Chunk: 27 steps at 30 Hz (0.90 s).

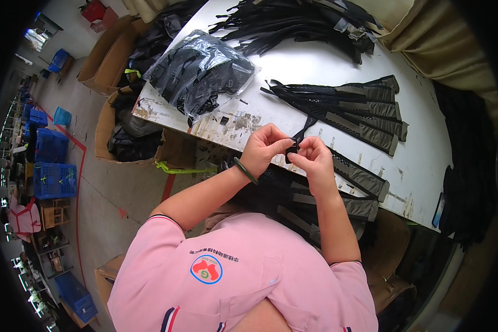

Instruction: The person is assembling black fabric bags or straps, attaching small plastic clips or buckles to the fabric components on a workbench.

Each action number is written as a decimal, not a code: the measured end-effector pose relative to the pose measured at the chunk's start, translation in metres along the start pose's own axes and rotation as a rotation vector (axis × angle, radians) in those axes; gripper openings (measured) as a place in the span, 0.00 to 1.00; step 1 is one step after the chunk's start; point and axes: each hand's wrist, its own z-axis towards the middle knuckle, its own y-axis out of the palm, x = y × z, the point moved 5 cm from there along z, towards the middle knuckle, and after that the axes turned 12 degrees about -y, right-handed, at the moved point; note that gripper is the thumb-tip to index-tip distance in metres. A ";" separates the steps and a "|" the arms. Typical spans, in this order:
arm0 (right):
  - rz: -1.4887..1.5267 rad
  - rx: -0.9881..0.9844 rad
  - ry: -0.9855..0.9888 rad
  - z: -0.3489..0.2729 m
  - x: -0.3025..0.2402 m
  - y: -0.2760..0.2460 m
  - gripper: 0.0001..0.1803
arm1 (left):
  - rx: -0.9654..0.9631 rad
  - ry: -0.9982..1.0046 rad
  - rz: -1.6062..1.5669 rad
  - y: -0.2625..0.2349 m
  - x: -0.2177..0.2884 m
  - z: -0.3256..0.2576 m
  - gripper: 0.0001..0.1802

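Note:
My left hand (267, 148) pinches a narrow black strap (303, 131) between thumb and fingertips, just over the table's near edge. Close beside it, my right hand (314, 157) is closed on the same strap, thumb against forefinger. Between the hands a small dark piece of the strap shows; its detail is too small to make out. Beyond them, several black straps with wide grey fabric ends (365, 113) lie fanned out on the white table (293, 66). More such straps (299, 205) hang over the near edge onto my lap.
A clear plastic bag of black straps (199, 72) sits at the table's left corner. A large pile of black straps (310, 25) lies at the far side. Cardboard boxes (102, 133) with dark goods stand left of the table. Blue crates (55, 180) line the floor farther left.

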 end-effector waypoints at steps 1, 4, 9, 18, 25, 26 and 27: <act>0.018 0.015 0.001 -0.001 0.000 -0.001 0.13 | -0.001 -0.001 0.000 -0.001 -0.001 0.000 0.06; 0.028 0.046 0.013 -0.002 0.003 -0.003 0.14 | -0.036 0.081 0.098 -0.001 -0.002 -0.003 0.05; 0.055 0.124 -0.050 -0.006 0.005 -0.003 0.15 | -0.210 0.112 0.101 0.007 -0.003 -0.010 0.08; -0.222 -0.060 -0.048 0.000 -0.018 -0.003 0.12 | -0.205 0.310 0.407 0.006 0.004 -0.010 0.13; -0.244 -0.137 0.091 0.009 -0.021 -0.015 0.09 | -0.418 -0.094 0.212 0.020 -0.001 -0.031 0.15; -0.222 -0.065 0.051 0.014 -0.026 -0.027 0.10 | -0.416 -0.189 0.136 0.018 -0.001 -0.037 0.15; -0.200 0.004 0.011 0.022 -0.030 -0.041 0.11 | -0.419 -0.187 0.137 0.014 0.000 -0.047 0.15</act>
